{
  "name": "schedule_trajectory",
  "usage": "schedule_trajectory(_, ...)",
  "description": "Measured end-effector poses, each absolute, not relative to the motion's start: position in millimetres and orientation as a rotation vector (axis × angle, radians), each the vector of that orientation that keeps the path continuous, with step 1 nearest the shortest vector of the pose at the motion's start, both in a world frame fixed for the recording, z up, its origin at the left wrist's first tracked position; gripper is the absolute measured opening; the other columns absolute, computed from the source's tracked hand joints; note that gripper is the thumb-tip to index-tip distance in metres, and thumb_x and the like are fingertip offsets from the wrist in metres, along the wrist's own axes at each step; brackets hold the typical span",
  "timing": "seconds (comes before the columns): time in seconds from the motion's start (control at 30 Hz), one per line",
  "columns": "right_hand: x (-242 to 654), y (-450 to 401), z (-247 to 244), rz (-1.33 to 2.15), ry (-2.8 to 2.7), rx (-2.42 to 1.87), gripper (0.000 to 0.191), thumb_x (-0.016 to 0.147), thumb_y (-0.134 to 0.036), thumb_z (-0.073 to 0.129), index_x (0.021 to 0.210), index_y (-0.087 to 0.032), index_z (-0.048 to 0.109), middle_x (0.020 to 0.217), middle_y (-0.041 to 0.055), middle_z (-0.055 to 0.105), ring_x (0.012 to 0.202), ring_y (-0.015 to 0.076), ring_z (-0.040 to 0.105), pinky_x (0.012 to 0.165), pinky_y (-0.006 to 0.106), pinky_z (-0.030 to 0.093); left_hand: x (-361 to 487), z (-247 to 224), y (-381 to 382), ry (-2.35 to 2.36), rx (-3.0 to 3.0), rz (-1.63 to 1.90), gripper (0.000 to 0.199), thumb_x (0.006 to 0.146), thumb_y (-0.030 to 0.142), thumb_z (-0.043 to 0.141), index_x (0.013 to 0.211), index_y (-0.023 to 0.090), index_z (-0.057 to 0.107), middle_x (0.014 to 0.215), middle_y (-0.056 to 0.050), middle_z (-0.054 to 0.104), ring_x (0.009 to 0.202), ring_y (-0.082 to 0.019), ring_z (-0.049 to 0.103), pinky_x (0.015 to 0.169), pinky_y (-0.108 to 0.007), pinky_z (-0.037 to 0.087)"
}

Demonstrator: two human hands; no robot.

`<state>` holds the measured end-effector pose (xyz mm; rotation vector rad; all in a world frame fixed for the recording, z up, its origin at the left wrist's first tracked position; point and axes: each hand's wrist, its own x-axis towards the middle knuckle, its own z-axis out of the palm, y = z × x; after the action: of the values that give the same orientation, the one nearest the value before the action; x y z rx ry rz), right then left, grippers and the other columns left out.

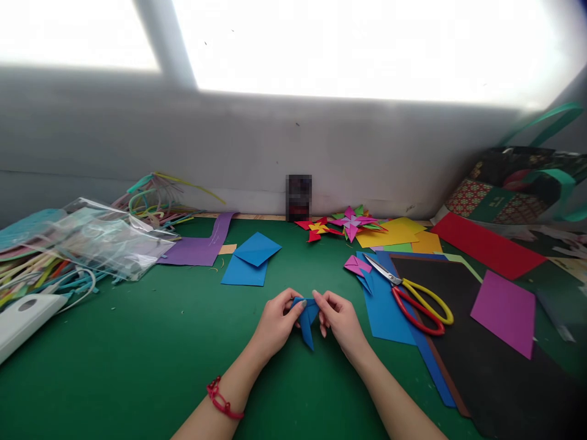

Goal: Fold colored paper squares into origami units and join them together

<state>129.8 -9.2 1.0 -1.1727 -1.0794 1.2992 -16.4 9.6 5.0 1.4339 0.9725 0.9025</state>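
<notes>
A small piece of folded blue paper (307, 322) is held between my two hands above the green table, one pointed end hanging down toward me. My left hand (280, 316) pinches its left side with the thumb on top. At its upper right corner, the thumb and fingers of my right hand (338, 318) are closed on it. Beyond my hands to the left lie two square blue sheets (258, 249), one overlapping the other. To the right, a folded pink and blue paper piece (358, 269) rests near the tips of the scissors (413, 297), which have red and yellow handles.
Folded paper flowers (352, 223) sit by the wall near a blurred dark object (298, 197). Coloured sheets and a black board (486, 330) cover the right side. At left are a purple sheet (195, 249), a clear plastic bag (114, 241), paper strips and a white device (30, 321).
</notes>
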Motion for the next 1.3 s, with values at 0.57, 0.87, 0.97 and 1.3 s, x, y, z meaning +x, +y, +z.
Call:
schedule_trajectory(0.57, 133.5, -11.3, 7.2, 1.177, -1.211, -1.205, 0.034, 0.077, -0.045, 0.052, 0.056, -0.019, 0.048, 0.044, -0.0045, 0.048, 0.037, 0.0104, 0.049, 0.044, 0.023, 0.038, -18.2, 12.2, 14.4, 0.85, 1.287, 0.8, 0.028, 0.077, 0.043, 0.05, 0.072, 0.016, 0.048, 0.055, 0.002, 0.052, 0.051, -0.01, 0.051, 0.051, -0.022, 0.044)
schedule_trajectory(0.87, 131.7, -13.1, 8.3, 1.207, -1.169, -1.179, 0.031, 0.077, -0.042, 0.054, 0.057, -0.019, 0.049, 0.043, -0.0054, 0.047, 0.037, 0.0113, 0.051, 0.044, 0.024, 0.042, -17.6, 16.4, 13.9, 0.813, 1.323, 0.666, 0.045, 0.081, 0.051, 0.036, 0.068, 0.013, 0.055, 0.057, -0.004, 0.061, 0.047, -0.013, 0.056, 0.046, -0.022, 0.041)
schedule_trajectory(0.97, 132.4, -12.7, 7.3, 1.219, -1.192, -1.18, 0.032, 0.077, -0.043, 0.053, 0.057, -0.019, 0.048, 0.043, -0.0052, 0.048, 0.037, 0.0109, 0.051, 0.043, 0.023, 0.041, -18.2, 14.8, 13.1, 0.842, 1.3, 0.666, 0.043, 0.08, 0.051, 0.038, 0.067, 0.013, 0.053, 0.056, -0.005, 0.062, 0.042, -0.012, 0.055, 0.041, -0.02, 0.038)
schedule_trajectory(1.3, 133.0, -15.4, 12.6, 1.397, -1.32, -1.208, 0.038, 0.077, -0.049, 0.049, 0.055, -0.019, 0.043, 0.037, -0.0089, 0.035, 0.029, 0.0055, 0.03, 0.032, 0.02, 0.021, -20.5, 20.8, 8.5, 0.855, 1.339, 0.641, 0.044, 0.077, 0.051, 0.042, 0.061, 0.013, 0.057, 0.047, -0.002, 0.057, 0.038, -0.013, 0.052, 0.037, -0.021, 0.035)
